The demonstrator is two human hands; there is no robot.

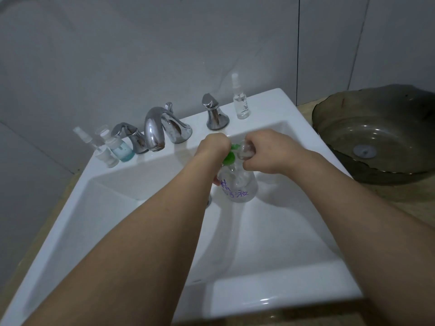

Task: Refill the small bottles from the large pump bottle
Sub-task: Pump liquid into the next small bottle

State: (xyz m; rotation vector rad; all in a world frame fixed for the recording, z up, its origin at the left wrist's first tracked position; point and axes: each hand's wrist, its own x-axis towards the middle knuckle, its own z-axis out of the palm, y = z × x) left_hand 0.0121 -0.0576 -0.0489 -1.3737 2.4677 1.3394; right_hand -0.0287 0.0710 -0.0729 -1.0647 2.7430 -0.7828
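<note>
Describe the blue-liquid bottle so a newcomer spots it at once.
Start at the white sink and its chrome faucet on the back ledge. Just left of the faucet's left handle stands a cluster of small clear bottles; the target bottle is the rightmost of them. It alone holds blue-green liquid; its neighbours look clear or empty.

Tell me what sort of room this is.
Most likely a bathroom or washroom. A white ceramic sink with a chrome faucet sits against a grey tiled wall, a dark glass basin stands beside it, and small toiletry bottles line the sink's ledge.
</note>
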